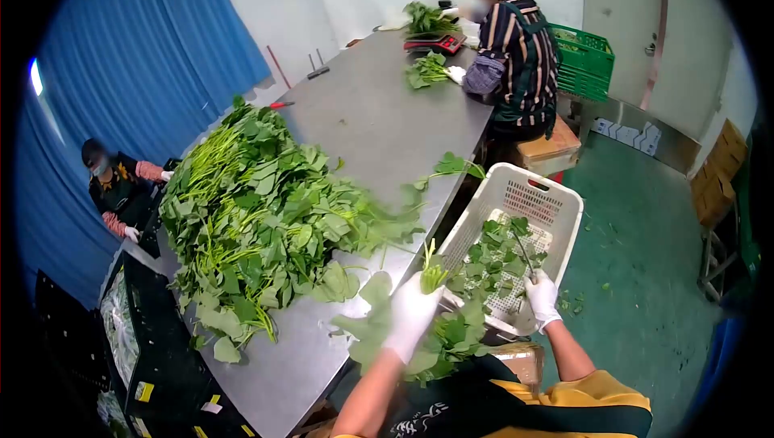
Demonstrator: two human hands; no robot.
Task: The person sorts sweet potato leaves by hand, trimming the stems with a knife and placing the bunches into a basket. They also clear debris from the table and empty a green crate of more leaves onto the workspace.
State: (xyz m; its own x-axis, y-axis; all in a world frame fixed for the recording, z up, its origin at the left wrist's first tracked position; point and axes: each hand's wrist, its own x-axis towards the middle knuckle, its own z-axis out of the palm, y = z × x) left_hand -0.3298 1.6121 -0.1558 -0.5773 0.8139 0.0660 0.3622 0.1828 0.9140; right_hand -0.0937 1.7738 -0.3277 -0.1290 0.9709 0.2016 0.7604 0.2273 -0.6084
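Observation:
My left hand (413, 313), in a white glove, is closed around a bunch of leafy green stems (434, 275). The cut stem ends point up past the fingers, and leaves hang on both sides of the hand. My right hand (543, 299), also gloved, is closed on a thin dark tool (522, 249) over the crate; what kind of tool it is, I cannot tell. The white plastic crate (571, 220) holds loose leaves (493, 257). Left of my hands, a large heap of leafy greens (266, 204) lies on the metal table (355, 107).
A person in a striped top (524, 51) sits at the far table end beside a red scale (435, 43) with greens. Another person (121, 188) stands at left. Dark crates (153, 349) are at lower left, a green crate (584, 63) behind, cartons (717, 172) at right.

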